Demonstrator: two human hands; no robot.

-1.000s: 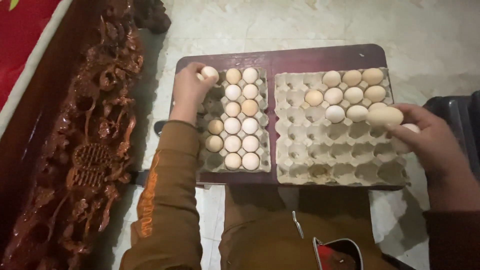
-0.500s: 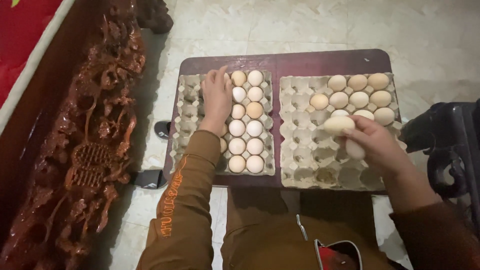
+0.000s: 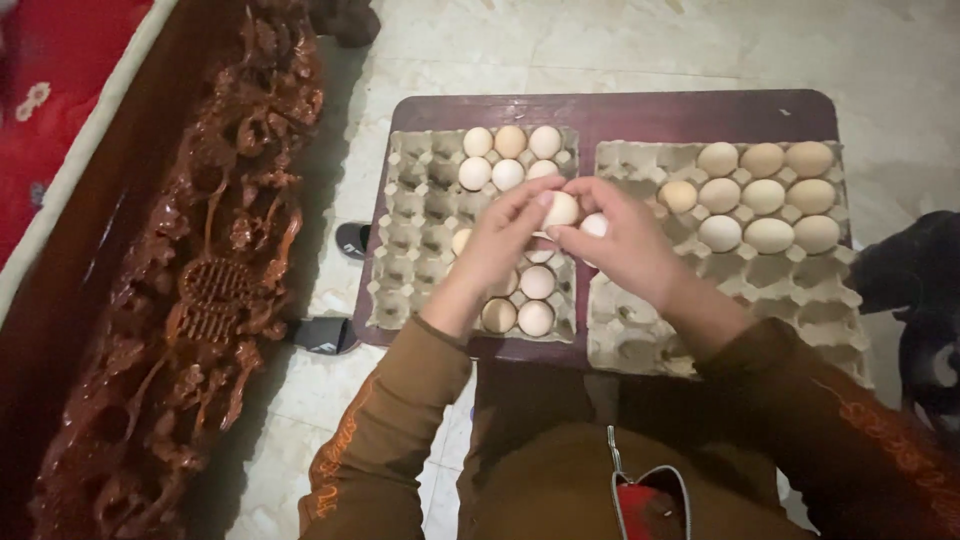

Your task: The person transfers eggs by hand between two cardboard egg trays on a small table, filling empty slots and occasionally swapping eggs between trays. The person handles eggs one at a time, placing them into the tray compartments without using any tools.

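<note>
Two grey cardboard egg trays lie side by side on a small dark wooden table [image 3: 620,108]. The left tray [image 3: 410,240] holds several eggs in its right columns. The right tray [image 3: 790,300] holds several eggs in its far rows. My left hand [image 3: 500,240] and my right hand [image 3: 625,240] meet over the gap between the trays. A pale egg [image 3: 560,209] is pinched between the fingertips of both hands. A second egg [image 3: 594,224] shows in my right hand's fingers.
A carved dark wooden furniture frame [image 3: 220,270] with a red cushion [image 3: 50,110] runs along the left. A black slipper [image 3: 352,240] lies on the tiled floor beside the table. A dark object [image 3: 920,300] stands at the right edge.
My left hand has come back from the left tray's far left corner toward the middle. My right hand has moved left from the right tray with its eggs, and both hands now meet.
</note>
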